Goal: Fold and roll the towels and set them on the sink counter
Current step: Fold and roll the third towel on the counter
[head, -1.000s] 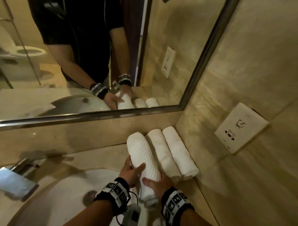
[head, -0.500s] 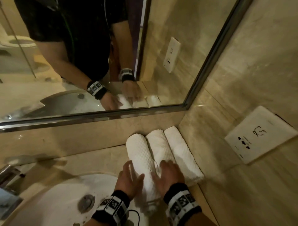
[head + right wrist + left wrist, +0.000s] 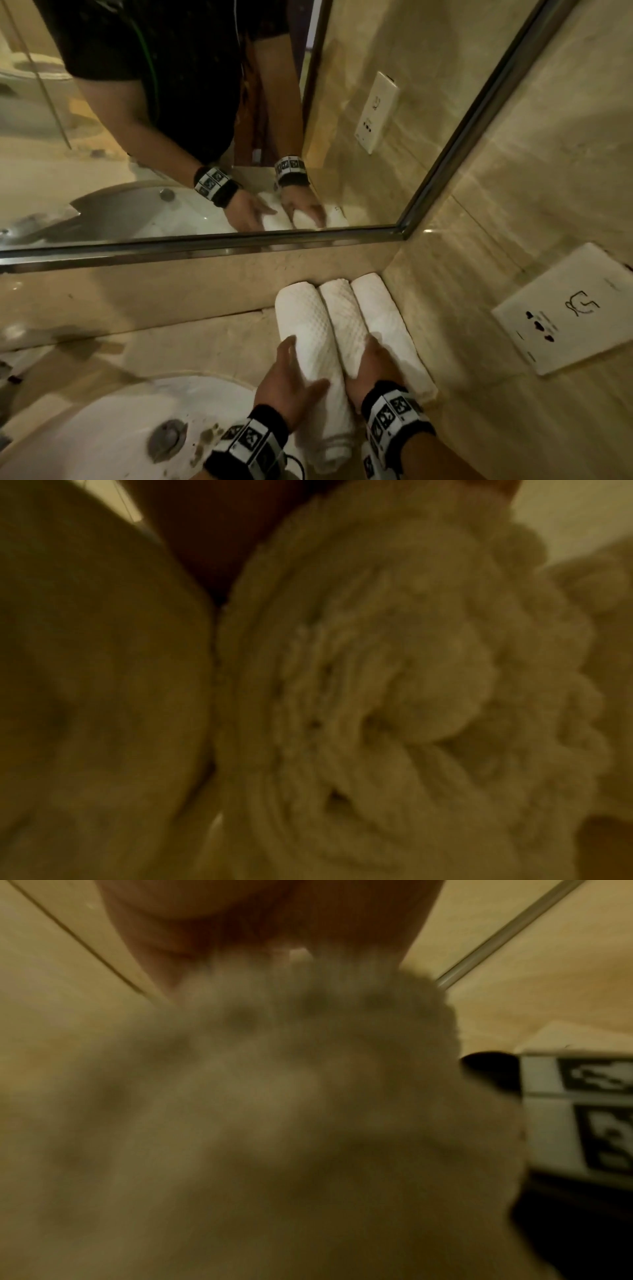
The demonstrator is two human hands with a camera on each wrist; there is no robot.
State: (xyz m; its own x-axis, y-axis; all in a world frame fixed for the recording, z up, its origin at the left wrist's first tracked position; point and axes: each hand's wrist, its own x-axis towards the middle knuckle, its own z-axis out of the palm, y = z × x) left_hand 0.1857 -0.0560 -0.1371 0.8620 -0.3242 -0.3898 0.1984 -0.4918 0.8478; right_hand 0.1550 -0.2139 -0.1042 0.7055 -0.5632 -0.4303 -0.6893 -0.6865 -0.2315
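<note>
Three rolled white towels lie side by side on the sink counter (image 3: 191,342), in the corner under the mirror. The left towel (image 3: 305,329) is thickest, with a waffle weave; the middle towel (image 3: 342,318) and right towel (image 3: 380,311) touch it in a row. My left hand (image 3: 291,380) lies along the left towel's side, fingers straight, thumb across its top. My right hand (image 3: 371,363) rests on the near end of the middle towel. The left wrist view is filled by the blurred left towel (image 3: 274,1096). The right wrist view shows the middle towel's spiral end (image 3: 394,696).
The white sink basin (image 3: 102,445) with its drain (image 3: 168,438) is at the lower left, just beside the left towel's near end. A socket plate (image 3: 561,308) sits on the right wall. The mirror (image 3: 342,102) runs along the back.
My right hand has moved from the near end of the left towel onto the middle towel. The left towel now lies snug against the middle one, and my left hand stays on its side.
</note>
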